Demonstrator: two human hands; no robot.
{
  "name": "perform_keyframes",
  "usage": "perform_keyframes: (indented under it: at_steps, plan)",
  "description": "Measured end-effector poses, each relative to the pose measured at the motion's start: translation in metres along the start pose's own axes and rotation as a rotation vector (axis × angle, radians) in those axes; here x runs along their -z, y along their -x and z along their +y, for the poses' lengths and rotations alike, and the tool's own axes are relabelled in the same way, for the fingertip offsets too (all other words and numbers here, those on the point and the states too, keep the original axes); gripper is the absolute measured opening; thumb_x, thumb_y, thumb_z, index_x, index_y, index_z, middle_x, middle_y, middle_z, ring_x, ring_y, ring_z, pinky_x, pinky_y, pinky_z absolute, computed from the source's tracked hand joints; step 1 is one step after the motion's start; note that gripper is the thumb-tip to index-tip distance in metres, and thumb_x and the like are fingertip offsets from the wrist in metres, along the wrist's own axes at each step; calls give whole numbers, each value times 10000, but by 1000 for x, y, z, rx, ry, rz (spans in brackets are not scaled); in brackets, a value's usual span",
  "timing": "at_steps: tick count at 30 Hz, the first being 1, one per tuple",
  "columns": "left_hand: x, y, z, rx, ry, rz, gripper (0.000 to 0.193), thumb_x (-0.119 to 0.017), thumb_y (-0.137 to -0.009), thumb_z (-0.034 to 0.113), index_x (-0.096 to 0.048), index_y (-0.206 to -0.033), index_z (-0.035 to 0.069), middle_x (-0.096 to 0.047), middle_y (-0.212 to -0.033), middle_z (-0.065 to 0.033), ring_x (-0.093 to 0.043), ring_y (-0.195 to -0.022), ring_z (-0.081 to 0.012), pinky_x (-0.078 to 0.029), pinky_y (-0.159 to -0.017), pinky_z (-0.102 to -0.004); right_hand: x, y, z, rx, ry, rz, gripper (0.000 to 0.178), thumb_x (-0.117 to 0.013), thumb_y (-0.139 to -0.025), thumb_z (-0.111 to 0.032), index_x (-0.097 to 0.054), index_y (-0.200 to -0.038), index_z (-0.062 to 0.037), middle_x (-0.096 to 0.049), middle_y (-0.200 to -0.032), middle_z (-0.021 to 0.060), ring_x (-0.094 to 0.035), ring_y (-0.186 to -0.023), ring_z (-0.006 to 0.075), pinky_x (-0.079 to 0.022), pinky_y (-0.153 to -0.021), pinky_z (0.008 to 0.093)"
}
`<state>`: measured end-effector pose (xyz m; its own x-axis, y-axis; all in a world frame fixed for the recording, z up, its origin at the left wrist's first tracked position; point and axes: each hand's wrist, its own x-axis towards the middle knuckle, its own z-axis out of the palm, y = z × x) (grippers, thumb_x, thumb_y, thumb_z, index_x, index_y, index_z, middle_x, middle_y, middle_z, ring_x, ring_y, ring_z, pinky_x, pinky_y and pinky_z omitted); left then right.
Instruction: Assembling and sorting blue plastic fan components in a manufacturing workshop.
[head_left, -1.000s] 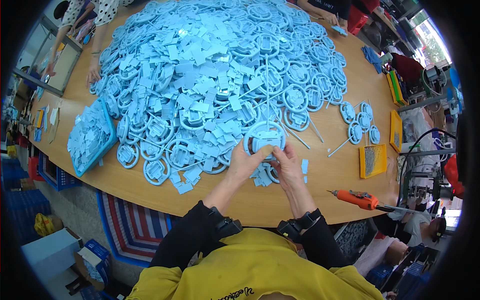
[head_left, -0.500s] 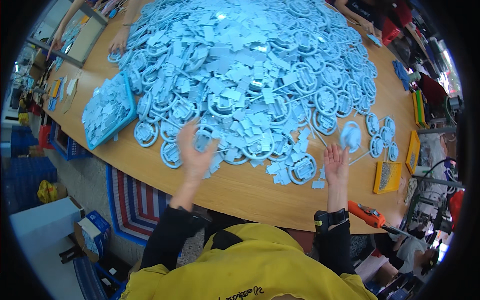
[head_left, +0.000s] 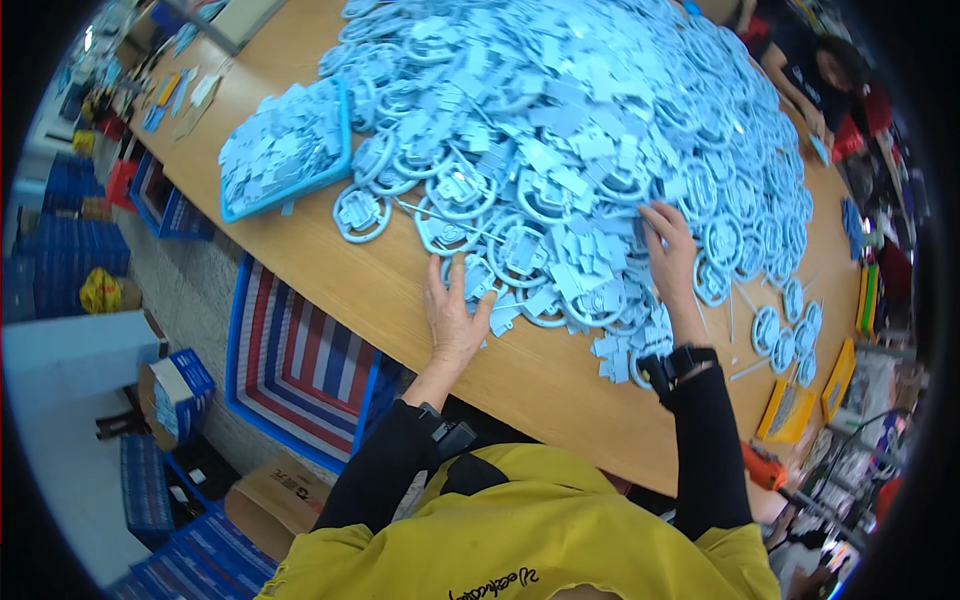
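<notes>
L hand (head_left: 452,318) flat, fingers spread, on pale-blue plastic ring parts (head_left: 560,150) at pile edge; R hand (head_left: 668,245) open, pressed into pile. Parts judged light, stiff, thin; best gripped by rim.

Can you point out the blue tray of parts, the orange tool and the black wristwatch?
Blue plastic tray (head_left: 343,140), head view, right rim.
Orange tool (head_left: 764,467), head view, body.
Black wristwatch (head_left: 690,358), head view, band.
</notes>
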<state>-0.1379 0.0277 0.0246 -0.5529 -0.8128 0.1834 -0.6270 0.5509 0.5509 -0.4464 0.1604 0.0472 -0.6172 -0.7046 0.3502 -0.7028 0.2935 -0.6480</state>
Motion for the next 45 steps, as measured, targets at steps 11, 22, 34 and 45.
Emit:
perform_keyframes:
  at_steps: [11, 22, 34, 45]
  plan:
    - [11, -12, 8, 461, 178, -122, 976, -757, -673, 262, -198, -1450, 71, -515, -1157, -233, -469, -1105, -401, -392, -900, -498, -90, 87, -118, -528, -909, -585, 172, -537, -910, -39, -493, -1077, -29, -608, -766, 54, -609, -597, 123, -511, -531, 232]
    - [-19, 21, 8, 659, 1281, -135, 741, -728, -705, 45, -353, -1344, 17, -598, -1089, -94, -582, -1006, -194, -497, -861, -343, -90, 98, -105, -813, -887, -455, 202, -523, -911, -80, -564, -1099, -19, -594, -812, 17, -555, -626, 105, -470, -555, 226]
    - [50, 2, 38, 490, 1540, -422, 391, -524, -923, 96, -479, -1305, 30, -604, -1047, -22, -589, -839, -71, -510, -691, -231, -25, 85, -142, -646, -935, -396, 228, -625, -876, -71, -578, -1094, -26, -617, -851, 40, -604, -684, 117, -516, -616, 256]
    - [46, -8, 54, 44, 1041, -346, 732, -683, -774, 46, -324, -1411, 32, -527, -1224, -89, -558, -1043, -161, -478, -866, -293, -25, 89, -159, -553, -812, -275, 205, -638, -853, -23, -568, -1045, -27, -550, -770, -4, -569, -634, 65, -488, -559, 217]
